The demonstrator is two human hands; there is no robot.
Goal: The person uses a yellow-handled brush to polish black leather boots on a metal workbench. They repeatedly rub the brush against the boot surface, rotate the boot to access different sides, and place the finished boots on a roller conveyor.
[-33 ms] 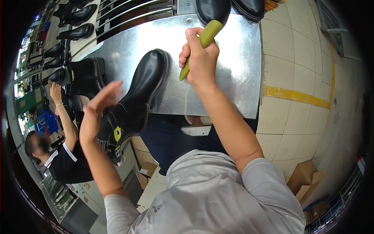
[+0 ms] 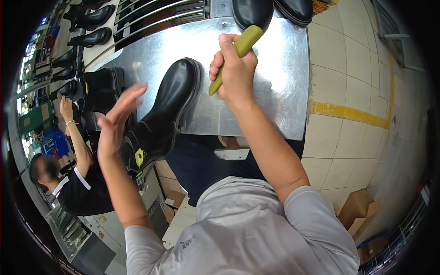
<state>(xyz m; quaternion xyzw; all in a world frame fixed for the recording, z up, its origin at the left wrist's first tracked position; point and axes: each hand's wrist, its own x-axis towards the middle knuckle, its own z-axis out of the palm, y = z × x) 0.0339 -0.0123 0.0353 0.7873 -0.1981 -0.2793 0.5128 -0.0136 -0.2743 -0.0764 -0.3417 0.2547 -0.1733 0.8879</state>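
Note:
My right hand is wrapped round an olive-green, tapered hand tool, held over the metal table. Its wide end points away from me; its narrow end comes out below my fingers. What kind of tool it is, I cannot tell. My left hand is raised with fingers stretched, holding nothing. Next to it a black leather boot lies on its side, toe pointing away, with a yellow label near its top opening. My left hand partly covers the boot's shaft; whether they touch is unclear.
The shiny metal table carries a black boot on the left and two black boot toes at the far edge. Metal rollers adjoin it. A co-worker stands left. Cardboard boxes sit on the floor right.
My left hand has moved slightly up and to the right beside the boot. My right hand and the green tool stay nearly in place.

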